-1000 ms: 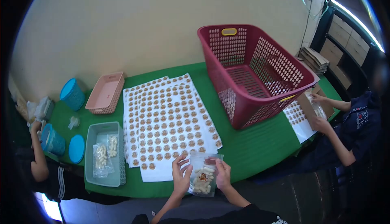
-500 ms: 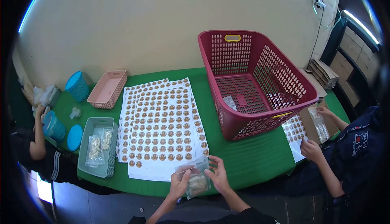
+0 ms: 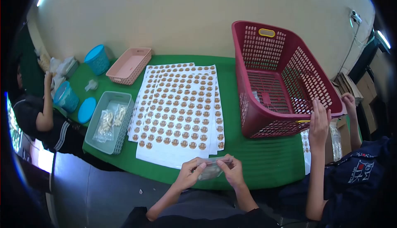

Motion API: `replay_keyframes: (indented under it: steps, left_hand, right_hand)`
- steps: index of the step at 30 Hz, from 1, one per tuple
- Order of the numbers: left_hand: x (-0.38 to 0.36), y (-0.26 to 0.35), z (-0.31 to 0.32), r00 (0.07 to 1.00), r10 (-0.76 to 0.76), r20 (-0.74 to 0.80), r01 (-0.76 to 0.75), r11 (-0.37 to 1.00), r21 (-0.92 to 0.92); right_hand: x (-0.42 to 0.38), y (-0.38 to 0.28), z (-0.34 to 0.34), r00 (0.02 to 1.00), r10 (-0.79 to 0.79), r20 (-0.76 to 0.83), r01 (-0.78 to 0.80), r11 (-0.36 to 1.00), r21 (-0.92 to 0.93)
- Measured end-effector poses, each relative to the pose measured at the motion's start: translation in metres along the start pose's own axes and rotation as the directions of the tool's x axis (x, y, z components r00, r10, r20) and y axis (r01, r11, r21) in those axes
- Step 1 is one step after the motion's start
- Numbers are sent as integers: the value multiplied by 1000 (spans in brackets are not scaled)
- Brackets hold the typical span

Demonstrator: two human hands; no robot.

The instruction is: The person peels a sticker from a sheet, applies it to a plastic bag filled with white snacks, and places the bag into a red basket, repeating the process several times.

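Note:
In the head view I hold a clear plastic bag [image 3: 211, 171] with pale pieces inside, at the table's front edge. My left hand [image 3: 191, 173] pinches its left upper corner between thumb and fingers. On the right side, my right hand [image 3: 231, 171] grips the same top edge, thumb in front. The bag is tilted, so its contents show only in part. Just beyond my hands lie overlapping white sheets of round brown stickers [image 3: 178, 116]. To the left, a grey-green basket [image 3: 127, 122] contains filled bags [image 3: 106, 124].
A large maroon basket [image 3: 269, 122] stands at the right, with a co-worker's hands [image 3: 319, 122] by its rim. Further right is a cardboard box [image 3: 344, 131]. At the left are a pink basket [image 3: 130, 64], blue containers [image 3: 97, 60], a blue lid [image 3: 87, 110] and another person [image 3: 43, 122].
My right hand has closed on the bag's top edge, and the bag tips flatter. The right co-worker's hands have risen from the box to the maroon basket. The view has shifted.

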State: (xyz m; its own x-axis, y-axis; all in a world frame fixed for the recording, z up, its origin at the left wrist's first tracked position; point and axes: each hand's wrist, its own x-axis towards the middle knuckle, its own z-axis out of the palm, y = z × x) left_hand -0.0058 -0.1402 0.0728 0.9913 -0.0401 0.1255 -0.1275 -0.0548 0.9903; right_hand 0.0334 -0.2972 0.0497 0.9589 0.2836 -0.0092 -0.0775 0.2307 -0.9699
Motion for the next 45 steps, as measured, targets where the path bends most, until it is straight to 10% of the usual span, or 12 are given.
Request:
replay_keyframes:
  steps: [7, 12, 15, 17, 21, 23, 25, 28, 45]
  left_hand:
    - [7, -3, -10, 991, -117, -58, 110, 988, -113]
    - [15, -7, -6, 960, 87, -265, -91, 996, -2]
    - [19, -6, -11, 976, -23, 214, -60, 925, 376]
    - [25, -8, -8, 983, -29, 180, -22, 961, 276]
    - [28, -21, -8, 985, -157, 69, 156, 987, 26]
    - [33, -13, -10, 977, -207, 49, 213, 943, -255]
    - [34, -7, -12, 978, -198, 60, 207, 933, -293]
    - [33, -5, -14, 965, -219, 145, 251, 934, -256]
    - [30, -10, -15, 943, -323, 81, 333, 899, -284]
  right_hand:
    - [8, -15, -7, 992, 0, 129, 14, 994, -111]
    - [30, -9, 3, 954, -99, -283, 58, 987, -149]
    - [32, -8, 9, 984, 25, -174, -53, 987, -155]
    - [31, -11, 19, 977, 156, -145, -156, 988, 10]
    - [32, -24, 20, 991, 69, 118, -69, 998, -8]
    - [37, -25, 17, 892, -451, -35, 370, 772, -518]
    - [37, -24, 17, 892, -423, -158, 271, 781, -563]
    - [35, -10, 11, 995, 51, -91, -67, 982, -175]
    - [24, 0, 5, 997, 59, 46, -56, 997, -48]
